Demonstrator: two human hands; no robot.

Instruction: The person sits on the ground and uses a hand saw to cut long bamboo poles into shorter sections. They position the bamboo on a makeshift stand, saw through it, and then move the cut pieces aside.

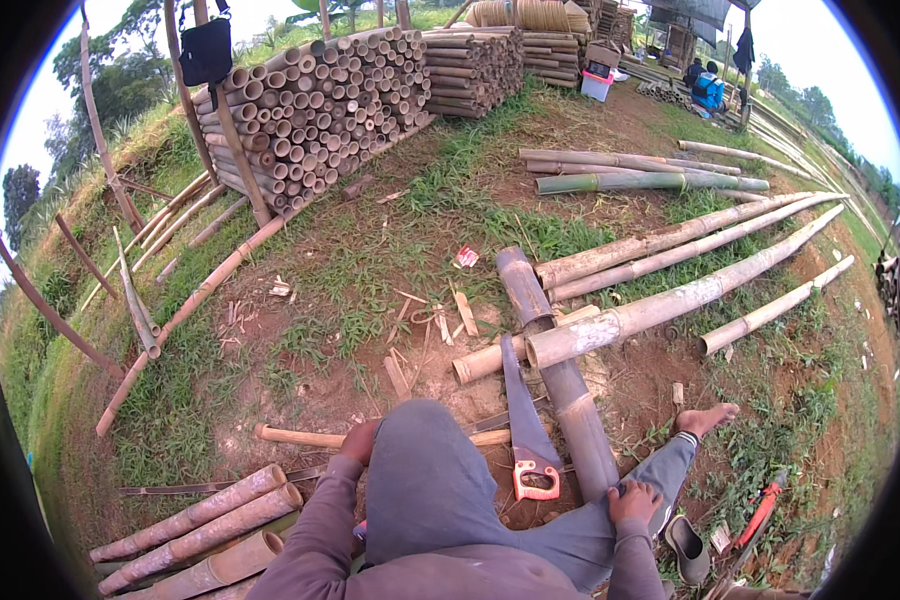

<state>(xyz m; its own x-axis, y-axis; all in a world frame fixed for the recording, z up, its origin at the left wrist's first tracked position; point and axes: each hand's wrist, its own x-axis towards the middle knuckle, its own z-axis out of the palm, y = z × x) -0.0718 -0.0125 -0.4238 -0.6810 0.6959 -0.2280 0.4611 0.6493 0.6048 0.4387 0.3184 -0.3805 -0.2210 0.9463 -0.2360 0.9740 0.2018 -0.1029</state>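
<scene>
My left hand [361, 440] is against the outer side of my bent knee, its fingers mostly hidden. A pale wooden pole [300, 436] runs behind it and past the knee; whether the hand grips it, I cannot tell. My right hand [635, 501] rests with fingers apart on my outstretched leg, beside the near end of a thick dark bamboo pole [582, 425]. A handsaw [530, 415] with an orange handle leans against that pole, handle toward me. Across the dark pole lies a long pale bamboo pole [660, 300], its cut end just right of the saw tip.
More bamboo poles [650, 180] lie ahead right. Stacked cut bamboo [320, 110] stands at the back left. Short bamboo pieces [195, 515] lie at lower left. A shoe [687, 550] and a red-handled tool [762, 512] are at lower right. Far off sits a person [708, 90] in blue.
</scene>
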